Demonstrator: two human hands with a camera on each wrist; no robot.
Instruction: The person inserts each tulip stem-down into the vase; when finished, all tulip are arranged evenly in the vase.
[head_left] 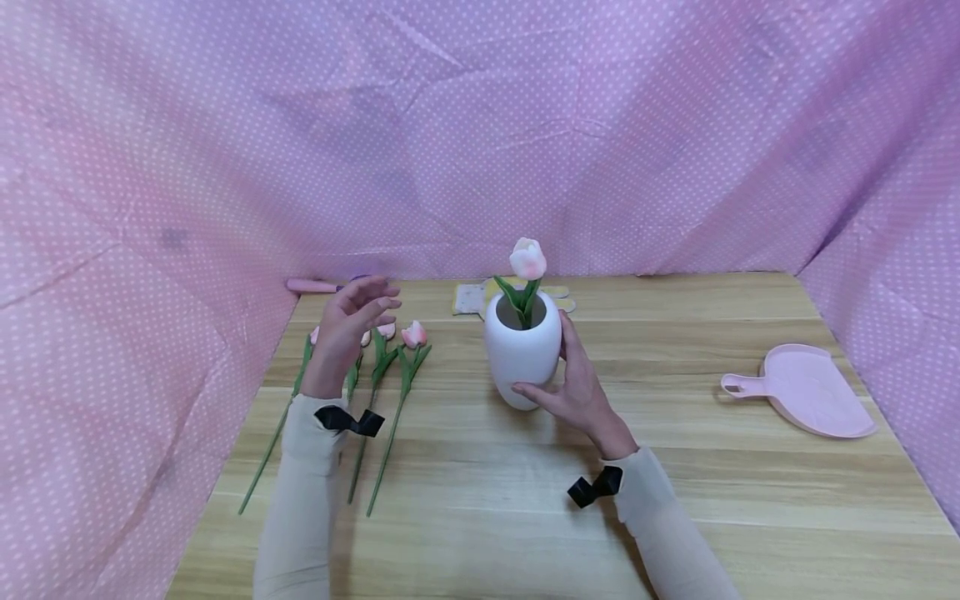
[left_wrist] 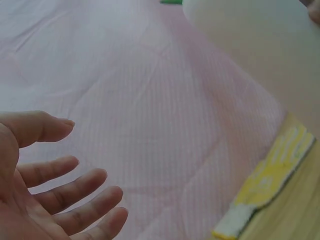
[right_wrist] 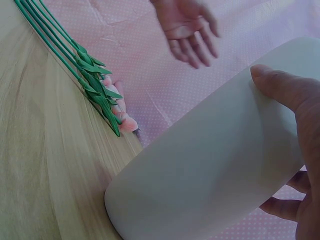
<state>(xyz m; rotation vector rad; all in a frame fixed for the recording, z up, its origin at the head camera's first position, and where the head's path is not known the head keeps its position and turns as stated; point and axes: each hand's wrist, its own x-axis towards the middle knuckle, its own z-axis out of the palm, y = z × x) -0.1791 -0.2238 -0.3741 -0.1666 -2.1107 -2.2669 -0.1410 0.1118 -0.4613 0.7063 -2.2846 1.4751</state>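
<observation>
Beige fabric sleeve [head_left: 296, 517] at near left leads to the left hand [head_left: 348, 333], loosely open, beside loose pink-and-white artificial tulips [head_left: 413, 335] on the light wood-grain table [head_left: 465, 525]. Rightward, one pale pink tulip [head_left: 528, 259] stands in a rounded white vase [head_left: 521, 358] gripped by the right hand [head_left: 577, 387]. Arranging stems seems underway; the next move likely calls for the left hand to pinch another.

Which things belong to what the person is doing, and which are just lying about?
Apparently in use:
white vase, in the right hand
tulip in the vase
loose tulips, likely

Apparently lying about:
yellow-and-white glove
flat pink item with handle
pink-handled object
</observation>
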